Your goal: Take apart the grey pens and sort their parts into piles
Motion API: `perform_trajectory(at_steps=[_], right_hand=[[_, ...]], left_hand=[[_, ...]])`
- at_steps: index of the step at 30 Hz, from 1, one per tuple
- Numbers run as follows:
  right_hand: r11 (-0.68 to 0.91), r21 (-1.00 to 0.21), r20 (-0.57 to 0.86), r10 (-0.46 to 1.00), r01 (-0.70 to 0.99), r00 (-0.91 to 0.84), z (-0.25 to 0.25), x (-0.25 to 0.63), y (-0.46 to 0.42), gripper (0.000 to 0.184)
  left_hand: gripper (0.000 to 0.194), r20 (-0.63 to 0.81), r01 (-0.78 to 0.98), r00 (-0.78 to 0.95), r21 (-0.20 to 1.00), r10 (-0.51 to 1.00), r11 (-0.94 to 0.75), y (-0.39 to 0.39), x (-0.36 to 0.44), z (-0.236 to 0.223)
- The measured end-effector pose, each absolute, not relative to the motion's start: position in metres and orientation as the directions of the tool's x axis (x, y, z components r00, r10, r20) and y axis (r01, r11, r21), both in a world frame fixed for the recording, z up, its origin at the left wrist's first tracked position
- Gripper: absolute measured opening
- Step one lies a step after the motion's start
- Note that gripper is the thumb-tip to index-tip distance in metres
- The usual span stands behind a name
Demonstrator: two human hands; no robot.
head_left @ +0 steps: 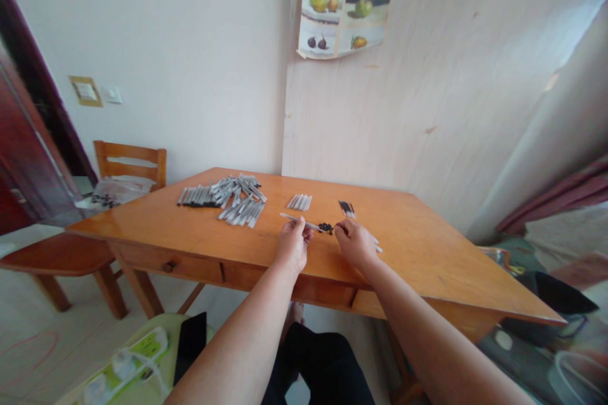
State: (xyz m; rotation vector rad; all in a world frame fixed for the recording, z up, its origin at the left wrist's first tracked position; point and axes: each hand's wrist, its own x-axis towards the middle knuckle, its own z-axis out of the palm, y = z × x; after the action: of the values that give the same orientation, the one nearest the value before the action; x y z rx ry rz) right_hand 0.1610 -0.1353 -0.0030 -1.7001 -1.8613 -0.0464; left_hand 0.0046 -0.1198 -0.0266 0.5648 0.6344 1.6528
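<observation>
My left hand pinches a slim translucent pen barrel, which points left and right above the table. A small heap of black pen parts lies just past its right end. Beside that heap, my right hand is closed; what its fingers hold, if anything, is hidden. Whitish tubes stick out from behind the right hand. Farther back is a short bundle of dark-tipped pen pieces. A neat row of pale barrels lies beyond my left hand.
A large pile of grey barrels covers the left part of the wooden table. At the far left stand a wooden chair and a plastic bag. A power strip and a dark flat device are low at the left.
</observation>
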Motion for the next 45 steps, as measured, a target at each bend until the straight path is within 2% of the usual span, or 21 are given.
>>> perform_trajectory(at_steps=[3,6,10,18,24,29,33,37,41,45], right_hand=[[0.279,-0.43,0.475,0.879,0.859,-0.048,0.001,0.153,-0.145,0.035],[0.299,-0.44,0.462,0.884,0.847,-0.072,0.005,0.147,-0.15,0.031],[0.284,-0.407,0.446,0.891,0.868,-0.082,0.008,0.145,-0.154,0.023],[0.213,-0.325,0.38,0.921,0.921,-0.079,0.011,0.156,-0.163,0.021],[0.275,-0.312,0.41,0.902,0.909,-0.132,0.008,0.181,-0.168,0.019],[0.275,-0.322,0.415,0.901,0.906,-0.126,0.013,0.203,-0.171,0.02],[0.195,-0.363,0.391,0.92,0.911,-0.041,0.018,0.22,-0.165,0.021],[0.041,-0.407,0.346,0.931,0.913,0.112,0.02,0.234,-0.144,0.022],[-0.123,-0.402,0.291,0.922,0.907,0.254,0.024,0.241,-0.117,0.023],[-0.234,-0.36,0.24,0.913,0.903,0.331,0.029,0.244,-0.092,0.026]], left_hand=[[0.034,0.042,-0.69,-0.188,0.705,0.981,-0.163,-0.119,0.007,-0.029],[0.035,0.061,-0.656,-0.188,0.735,0.98,-0.171,-0.119,0.007,-0.029],[0.035,0.08,-0.623,-0.182,0.761,0.98,-0.178,-0.12,0.007,-0.03],[0.035,0.111,-0.583,-0.197,0.785,0.974,-0.207,-0.115,0.007,-0.035],[0.034,0.054,-0.604,-0.164,0.784,0.985,-0.143,-0.109,0.003,-0.031],[0.032,-0.009,-0.566,-0.235,0.814,0.972,-0.129,-0.086,-0.013,-0.027],[0.029,-0.003,-0.506,-0.325,0.846,0.946,-0.171,-0.063,-0.029,-0.021],[0.025,0.073,-0.382,-0.371,0.897,0.926,-0.224,-0.042,-0.03,-0.01],[0.021,0.164,-0.269,-0.421,0.917,0.892,-0.296,-0.021,-0.025,-0.005],[0.021,0.27,-0.047,-0.491,0.941,0.828,-0.335,-0.003,-0.028,-0.018]])
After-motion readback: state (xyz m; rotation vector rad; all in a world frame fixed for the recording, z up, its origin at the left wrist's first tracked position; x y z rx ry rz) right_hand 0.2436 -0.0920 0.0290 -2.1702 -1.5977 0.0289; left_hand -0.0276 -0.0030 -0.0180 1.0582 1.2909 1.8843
